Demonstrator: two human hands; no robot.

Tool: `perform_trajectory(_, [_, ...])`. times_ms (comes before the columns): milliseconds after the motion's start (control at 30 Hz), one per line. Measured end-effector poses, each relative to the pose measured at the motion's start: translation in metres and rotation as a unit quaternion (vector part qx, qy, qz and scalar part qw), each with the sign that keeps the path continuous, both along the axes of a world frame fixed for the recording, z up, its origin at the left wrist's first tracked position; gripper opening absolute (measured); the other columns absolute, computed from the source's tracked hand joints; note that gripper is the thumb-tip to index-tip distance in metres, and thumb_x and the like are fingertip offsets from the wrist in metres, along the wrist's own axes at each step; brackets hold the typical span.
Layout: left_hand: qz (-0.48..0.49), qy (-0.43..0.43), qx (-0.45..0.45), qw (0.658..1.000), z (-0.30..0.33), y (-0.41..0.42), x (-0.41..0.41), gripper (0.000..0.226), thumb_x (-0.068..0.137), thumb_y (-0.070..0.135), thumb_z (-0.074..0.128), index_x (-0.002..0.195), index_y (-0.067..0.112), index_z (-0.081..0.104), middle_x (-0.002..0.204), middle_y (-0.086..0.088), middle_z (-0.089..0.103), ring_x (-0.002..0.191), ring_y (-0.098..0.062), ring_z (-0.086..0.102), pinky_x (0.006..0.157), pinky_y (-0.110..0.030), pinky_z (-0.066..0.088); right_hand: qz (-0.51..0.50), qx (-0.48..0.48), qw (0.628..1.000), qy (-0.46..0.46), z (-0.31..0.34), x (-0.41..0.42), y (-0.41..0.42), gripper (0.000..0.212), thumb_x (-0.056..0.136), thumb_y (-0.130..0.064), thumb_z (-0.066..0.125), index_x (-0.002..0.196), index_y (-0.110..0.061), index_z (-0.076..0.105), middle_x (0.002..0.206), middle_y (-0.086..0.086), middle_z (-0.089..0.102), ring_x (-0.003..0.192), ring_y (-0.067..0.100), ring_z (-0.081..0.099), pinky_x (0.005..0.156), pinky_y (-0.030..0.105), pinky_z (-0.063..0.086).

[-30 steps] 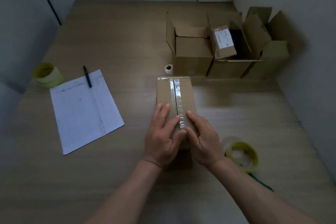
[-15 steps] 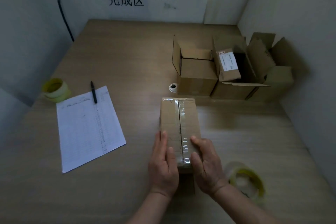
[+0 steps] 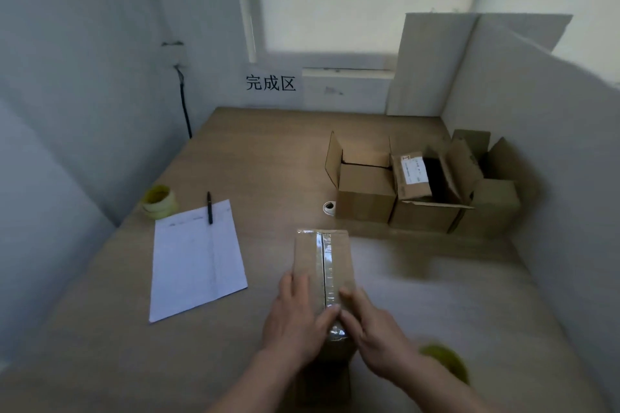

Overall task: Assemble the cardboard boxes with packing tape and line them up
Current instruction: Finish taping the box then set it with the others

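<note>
My left hand (image 3: pixel 295 318) and right hand (image 3: pixel 375 329) lie flat, fingers straight, gripping nothing, pressing the packing tape (image 3: pixel 327 265) onto the near end of the cardboard box (image 3: pixel 323 278) on the table (image 3: pixel 268 161). I'd judge firm strokes down the near face will seal it. Beyond stand the open boxes (image 3: pixel 422 191); beside my right wrist, the tape roll (image 3: pixel 443 362). Since a moment ago my thumbs have drawn together and my view has lifted.

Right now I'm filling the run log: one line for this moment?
step: pressing tape | left hand: flat on taped box | right hand: flat on it | open boxes: lined far right
</note>
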State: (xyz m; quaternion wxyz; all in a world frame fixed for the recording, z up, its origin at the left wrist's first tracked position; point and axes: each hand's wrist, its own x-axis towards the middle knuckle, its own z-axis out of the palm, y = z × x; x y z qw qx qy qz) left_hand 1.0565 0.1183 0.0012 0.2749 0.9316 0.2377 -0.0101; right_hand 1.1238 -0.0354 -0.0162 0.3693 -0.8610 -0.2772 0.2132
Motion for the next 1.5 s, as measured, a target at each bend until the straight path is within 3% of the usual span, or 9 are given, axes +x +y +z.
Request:
perform_trajectory(267, [0.017, -0.008, 0.001, 1.000, -0.025, 0.000, -0.004, 0.071, 0.091, 0.067, 0.036, 0.151, 0.036, 0.013, 0.140, 0.001, 0.032, 0.124, -0.024, 0.046, 0.094, -0.036, 0.044, -0.006, -0.056, 0.992, -0.115, -0.003, 0.020, 0.005, 0.044, 0.087, -0.070, 0.041, 0.111, -0.034, 0.042, 0.125, -0.007, 0.049, 0.119, 0.018, 0.049, 0.090, 0.031, 0.041])
perform_trajectory(467, [0.020, -0.021, 0.004, 1.000, -0.031, 0.001, -0.004, 0.067, 0.090, 0.063, 0.035, 0.148, 0.040, 0.012, 0.144, 0.003, 0.026, 0.127, -0.020, 0.043, 0.096, -0.032, 0.041, -0.020, -0.104, 0.970, -0.219, 0.015, 0.065, 0.075, 0.074, 0.087, -0.070, 0.031, 0.151, -0.033, 0.024, 0.165, 0.004, 0.007, 0.152, 0.025, 0.007, 0.116, 0.045, 0.020])
perform_trajectory(633, [0.036, -0.008, 0.008, 0.999, -0.032, 0.001, -0.002, 0.082, 0.076, 0.074, 0.019, 0.151, 0.040, 0.014, 0.147, -0.003, 0.027, 0.126, -0.023, 0.048, 0.094, -0.036, 0.046, 0.039, -0.221, 0.945, -0.238, 0.010, 0.097, 0.114, 0.045, 0.093, -0.067, 0.032, 0.125, -0.037, 0.044, 0.122, 0.001, 0.048, 0.117, 0.028, 0.042, 0.092, 0.043, 0.042])
perform_trajectory(867, [0.045, -0.006, -0.051, 0.998, -0.028, 0.001, -0.004, 0.082, 0.071, 0.073, 0.012, 0.148, 0.046, 0.012, 0.146, 0.005, 0.019, 0.130, -0.019, 0.038, 0.099, -0.035, 0.040, -0.133, -0.114, 0.978, -0.111, -0.002, 0.142, 0.121, 0.046, 0.100, -0.049, 0.038, 0.082, -0.014, 0.062, 0.090, 0.007, 0.068, 0.095, 0.033, 0.061, 0.073, 0.038, 0.046])
perform_trajectory(1033, [0.039, -0.027, -0.072, 0.996, -0.025, 0.000, -0.006, 0.063, 0.087, 0.064, 0.032, 0.145, 0.045, 0.017, 0.141, 0.006, 0.024, 0.126, -0.019, 0.039, 0.097, -0.035, 0.040, -0.199, 0.115, 0.972, 0.043, 0.004, 0.091, 0.066, 0.062, 0.096, -0.055, 0.043, 0.149, -0.024, 0.039, 0.149, -0.007, 0.042, 0.142, 0.010, 0.033, 0.113, 0.027, 0.026])
perform_trajectory(1133, [0.040, -0.041, -0.063, 0.996, -0.026, -0.001, -0.007, 0.058, 0.094, 0.054, 0.044, 0.147, 0.041, 0.024, 0.139, 0.003, 0.031, 0.124, -0.020, 0.044, 0.096, -0.035, 0.041, -0.103, 0.089, 0.991, 0.007, -0.005, 0.018, 0.025, 0.080, 0.082, -0.072, 0.027, 0.152, -0.034, 0.026, 0.153, -0.021, 0.021, 0.147, -0.002, 0.012, 0.118, 0.021, 0.011])
perform_trajectory(1300, [0.056, -0.051, -0.082, 0.994, -0.020, 0.001, -0.004, 0.065, 0.095, 0.051, 0.047, 0.151, 0.035, 0.018, 0.144, 0.000, 0.034, 0.130, -0.021, 0.042, 0.101, -0.035, 0.038, -0.145, 0.138, 0.979, -0.048, -0.040, -0.024, 0.021, 0.047, 0.092, -0.052, 0.035, 0.138, -0.041, 0.041, 0.143, -0.013, 0.047, 0.136, 0.013, 0.044, 0.112, 0.037, 0.038])
perform_trajectory(1400, [0.107, -0.022, -0.174, 0.979, -0.009, 0.000, -0.002, 0.078, 0.097, 0.050, 0.046, 0.156, 0.024, 0.000, 0.160, -0.003, 0.022, 0.144, -0.023, 0.029, 0.111, -0.033, 0.027, -0.142, 0.135, 0.979, 0.049, -0.031, -0.016, 0.019, 0.053, 0.099, -0.052, 0.036, 0.148, -0.042, 0.022, 0.153, -0.020, 0.028, 0.139, 0.000, 0.031, 0.113, 0.020, 0.026])
perform_trajectory(1500, [0.159, -0.005, -0.249, 0.955, 0.009, -0.004, 0.005, 0.059, 0.101, 0.044, 0.041, 0.150, 0.016, 0.024, 0.152, -0.005, 0.039, 0.137, -0.026, 0.040, 0.106, -0.030, 0.032, -0.147, 0.126, 0.968, 0.161, -0.030, -0.003, 0.014, 0.061, 0.099, -0.056, 0.031, 0.154, -0.031, 0.027, 0.158, -0.012, 0.028, 0.141, 0.001, 0.030, 0.117, 0.022, 0.021])
